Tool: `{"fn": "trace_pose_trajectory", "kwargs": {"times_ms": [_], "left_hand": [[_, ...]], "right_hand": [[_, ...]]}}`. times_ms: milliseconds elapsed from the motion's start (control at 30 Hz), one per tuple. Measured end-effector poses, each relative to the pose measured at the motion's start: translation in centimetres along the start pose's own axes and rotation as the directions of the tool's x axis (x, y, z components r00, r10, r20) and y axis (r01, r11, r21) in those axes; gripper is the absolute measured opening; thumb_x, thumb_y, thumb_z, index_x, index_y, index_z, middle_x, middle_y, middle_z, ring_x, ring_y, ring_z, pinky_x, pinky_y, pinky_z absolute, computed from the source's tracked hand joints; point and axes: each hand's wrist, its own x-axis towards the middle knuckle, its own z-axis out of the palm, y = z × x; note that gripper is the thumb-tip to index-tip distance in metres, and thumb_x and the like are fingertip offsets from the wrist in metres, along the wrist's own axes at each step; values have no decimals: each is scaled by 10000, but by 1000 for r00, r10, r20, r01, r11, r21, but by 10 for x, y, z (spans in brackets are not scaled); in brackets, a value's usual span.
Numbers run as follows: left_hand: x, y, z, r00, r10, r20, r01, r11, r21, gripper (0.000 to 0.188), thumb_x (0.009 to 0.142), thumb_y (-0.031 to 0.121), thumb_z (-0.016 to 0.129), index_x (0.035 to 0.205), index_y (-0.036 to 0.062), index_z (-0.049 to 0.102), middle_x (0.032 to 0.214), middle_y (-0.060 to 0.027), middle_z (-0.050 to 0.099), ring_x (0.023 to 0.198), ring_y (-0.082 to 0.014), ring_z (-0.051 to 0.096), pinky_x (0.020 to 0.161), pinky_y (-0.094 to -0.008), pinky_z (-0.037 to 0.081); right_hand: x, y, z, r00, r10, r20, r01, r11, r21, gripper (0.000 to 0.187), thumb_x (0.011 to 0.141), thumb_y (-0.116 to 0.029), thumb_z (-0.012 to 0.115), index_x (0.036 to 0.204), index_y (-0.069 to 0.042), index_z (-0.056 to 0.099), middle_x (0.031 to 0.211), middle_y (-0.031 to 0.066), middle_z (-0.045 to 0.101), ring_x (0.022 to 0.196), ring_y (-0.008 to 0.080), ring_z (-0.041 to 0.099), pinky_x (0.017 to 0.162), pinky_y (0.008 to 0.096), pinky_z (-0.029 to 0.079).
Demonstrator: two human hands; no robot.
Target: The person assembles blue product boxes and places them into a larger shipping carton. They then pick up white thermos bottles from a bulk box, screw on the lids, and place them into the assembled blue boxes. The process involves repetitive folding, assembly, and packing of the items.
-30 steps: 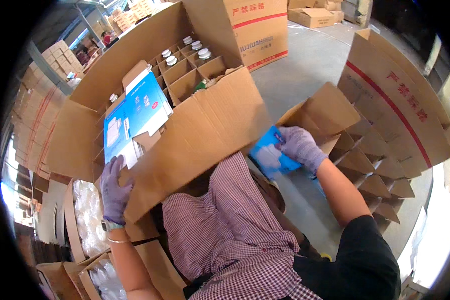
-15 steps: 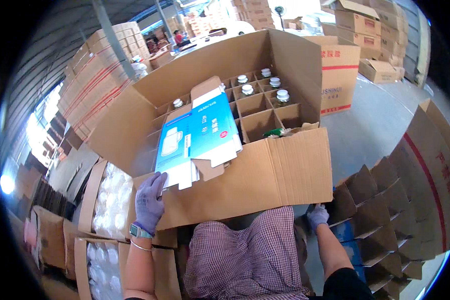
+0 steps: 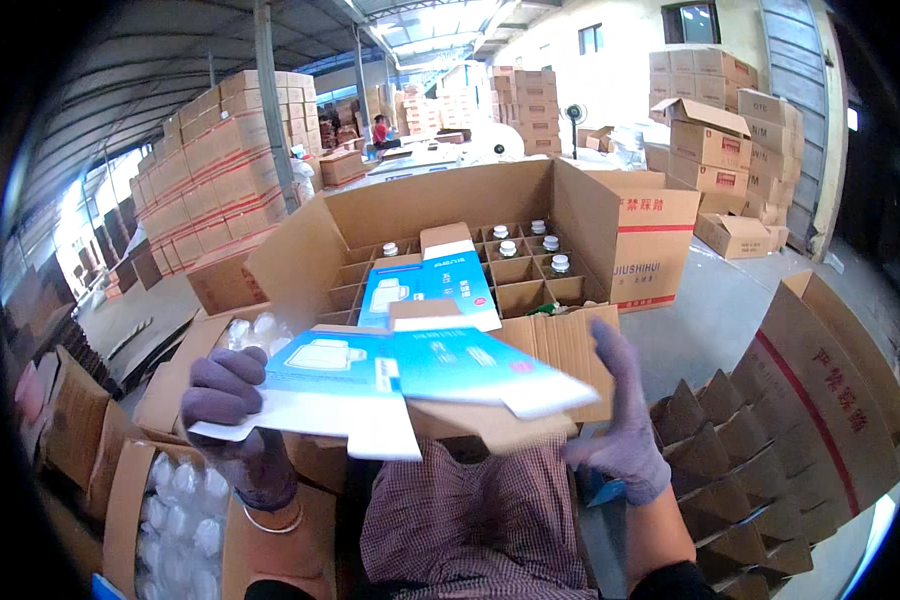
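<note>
In front of me I hold a flat, folded blue-and-white carton (image 3: 360,372), its left end pinched between the fingers and thumb of my gloved left hand (image 3: 232,420). At the carton's right end is my gloved right hand (image 3: 628,435), its thumb and fingers spread apart; whether it touches the cardboard I cannot tell. Behind it, a second blue flat carton (image 3: 442,280) lies across the dividers of a large open cardboard box (image 3: 440,205). Several bottles (image 3: 559,264) with whitish caps stand in that box's compartments. The held carton covers part of the box's front.
At the lower left, an open carton holds clear plastic-looking items (image 3: 182,510). A box with upright cardboard dividers (image 3: 715,440) stands to the right. Stacked cartons (image 3: 210,160), a standing fan (image 3: 574,118) and a seated person (image 3: 380,132) are farther back.
A flat blue carton is now raised in my left hand, while another lies on the box. My right hand has come up from low on the right and opened. The view has tilted up.
</note>
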Motion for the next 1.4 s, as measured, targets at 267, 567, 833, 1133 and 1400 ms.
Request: {"fn": "trace_pose_trajectory", "kwargs": {"times_ms": [267,567,833,1133,1400], "left_hand": [[57,93,4,836,511,-200,-304,735,606,718,905,518,676,1353,34,391,895,-95,573,704,-136,556,572,-209,475],[15,98,65,940,-305,-155,297,952,-78,350,1026,357,494,996,34,622,1092,-103,615,1012,-236,588,952,-383,446],[-12,85,57,607,-562,563,671,741,17,282,898,326,633,984,59,659,918,-140,717,842,-286,708,806,-395,531],[1,43,72,386,-751,535,472,660,585,604,870,189,665,1427,100,450,857,-189,690,811,-344,701,771,-409,536],[-64,9,98,888,-447,-106,455,824,338,477,858,30,611,1330,42,539,1203,-194,602,1128,-354,594,999,-436,455]], "right_hand": [[-5,-153,6,780,-544,308,140,632,763,477,918,-362,657,1251,-21,635,1259,255,608,1179,421,584,1061,574,398],[-33,-141,12,998,-25,64,-12,855,518,408,935,-396,609,1086,-17,599,992,174,606,992,336,618,958,518,452],[-33,-72,25,870,480,-114,-59,331,942,565,1023,-557,347,1264,-74,515,937,91,543,999,260,562,960,427,455],[-53,-81,21,964,-154,218,157,988,3,948,656,-558,878,1415,-156,476,1279,205,478,1195,342,534,921,461,508],[-25,-80,35,860,9,510,245,870,-427,803,643,-599,832,1266,-118,669,1321,184,580,1111,329,620,924,419,504]]}}
